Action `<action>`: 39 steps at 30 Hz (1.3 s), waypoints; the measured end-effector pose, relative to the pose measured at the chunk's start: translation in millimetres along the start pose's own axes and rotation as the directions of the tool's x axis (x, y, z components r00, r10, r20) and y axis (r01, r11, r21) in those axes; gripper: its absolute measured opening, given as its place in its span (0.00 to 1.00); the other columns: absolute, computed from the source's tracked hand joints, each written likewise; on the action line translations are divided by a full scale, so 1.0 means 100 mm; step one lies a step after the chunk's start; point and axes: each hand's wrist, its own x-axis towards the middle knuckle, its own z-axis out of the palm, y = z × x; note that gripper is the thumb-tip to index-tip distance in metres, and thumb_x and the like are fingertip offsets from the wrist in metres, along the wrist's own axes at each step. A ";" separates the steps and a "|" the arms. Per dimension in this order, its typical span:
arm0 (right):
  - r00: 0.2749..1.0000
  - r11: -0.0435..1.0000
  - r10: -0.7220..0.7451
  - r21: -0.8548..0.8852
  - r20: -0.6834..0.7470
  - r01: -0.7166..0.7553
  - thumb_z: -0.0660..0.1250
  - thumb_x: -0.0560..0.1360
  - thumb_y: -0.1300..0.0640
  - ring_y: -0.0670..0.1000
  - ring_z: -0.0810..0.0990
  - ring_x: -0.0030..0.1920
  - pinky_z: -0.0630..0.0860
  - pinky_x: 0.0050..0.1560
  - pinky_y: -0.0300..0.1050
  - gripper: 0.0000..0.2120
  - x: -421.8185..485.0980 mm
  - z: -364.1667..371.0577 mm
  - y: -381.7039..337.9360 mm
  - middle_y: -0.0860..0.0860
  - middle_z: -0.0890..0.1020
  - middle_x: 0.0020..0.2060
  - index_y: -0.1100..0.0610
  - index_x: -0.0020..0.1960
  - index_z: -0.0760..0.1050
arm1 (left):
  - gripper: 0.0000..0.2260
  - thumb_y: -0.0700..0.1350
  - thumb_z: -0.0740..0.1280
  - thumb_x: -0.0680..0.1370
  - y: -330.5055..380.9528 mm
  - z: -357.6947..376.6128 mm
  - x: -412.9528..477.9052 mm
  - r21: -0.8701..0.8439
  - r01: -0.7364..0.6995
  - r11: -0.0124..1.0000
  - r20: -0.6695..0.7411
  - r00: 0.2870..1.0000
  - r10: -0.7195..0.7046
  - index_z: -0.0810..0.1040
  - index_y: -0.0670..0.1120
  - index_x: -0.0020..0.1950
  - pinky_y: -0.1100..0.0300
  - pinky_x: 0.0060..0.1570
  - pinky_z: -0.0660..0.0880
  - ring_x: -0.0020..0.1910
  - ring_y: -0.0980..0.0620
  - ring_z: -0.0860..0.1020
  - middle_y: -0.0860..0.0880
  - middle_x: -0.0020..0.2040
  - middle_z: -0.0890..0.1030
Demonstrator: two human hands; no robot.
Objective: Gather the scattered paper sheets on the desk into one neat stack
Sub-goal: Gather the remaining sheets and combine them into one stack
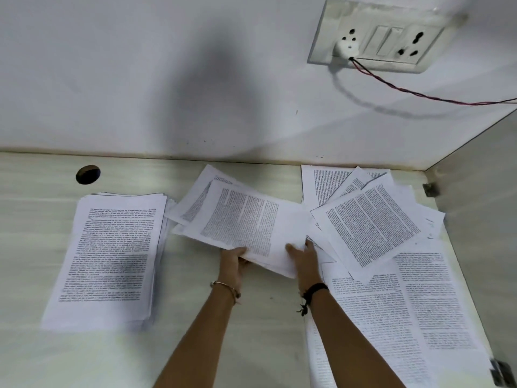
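Head view: left hand [233, 260] and right hand [305, 254], each grip closed on near edge of sheet bundle [243, 219]

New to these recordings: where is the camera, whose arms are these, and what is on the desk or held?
No machine: a person works bare-handed, filmed by one head-worn camera looking down. The left hand and right hand both grip the near edge of a bundle of sheets. A neat stack lies on the desk at left; loose sheets overlap at right. A socket panel is on the wall.
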 end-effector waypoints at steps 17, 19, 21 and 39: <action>1.000 0.954 0.010 -0.300 -0.015 -0.014 0.64 0.78 0.54 0.57 0.71 0.63 0.67 0.61 0.45 0.26 0.18 -0.45 -0.15 0.58 0.72 0.64 0.59 0.73 0.61 | 0.16 0.45 0.51 0.82 0.58 -0.59 0.47 0.901 -0.078 0.426 -0.178 0.830 0.529 0.70 0.45 0.68 0.49 0.48 0.74 0.51 0.37 0.78 0.36 0.54 0.80; 0.999 0.951 -0.005 -0.308 -0.046 -0.010 0.63 0.79 0.53 0.58 0.69 0.66 0.66 0.65 0.47 0.27 0.20 -0.44 -0.18 0.59 0.70 0.68 0.60 0.74 0.59 | 0.18 0.43 0.53 0.82 0.56 -0.62 0.50 0.930 -0.078 0.360 -0.145 0.821 0.552 0.66 0.49 0.72 0.50 0.46 0.73 0.51 0.38 0.79 0.38 0.55 0.80; 0.997 0.957 0.000 -0.290 -0.082 -0.024 0.61 0.79 0.54 0.57 0.71 0.62 0.67 0.62 0.47 0.24 0.21 -0.45 -0.20 0.60 0.71 0.67 0.60 0.73 0.61 | 0.18 0.40 0.54 0.81 0.59 -0.64 0.54 0.949 -0.086 0.304 -0.105 0.821 0.562 0.70 0.49 0.70 0.52 0.45 0.73 0.52 0.39 0.79 0.41 0.57 0.80; 0.999 0.997 0.029 -0.071 -0.038 -0.032 0.63 0.74 0.64 0.58 0.75 0.48 0.72 0.53 0.50 0.11 0.11 -0.13 -0.21 0.58 0.75 0.46 0.63 0.56 0.74 | 0.20 0.50 0.57 0.81 0.45 -0.66 0.51 0.887 -0.040 0.460 -0.245 0.804 0.542 0.77 0.34 0.56 0.46 0.55 0.72 0.55 0.36 0.76 0.34 0.54 0.79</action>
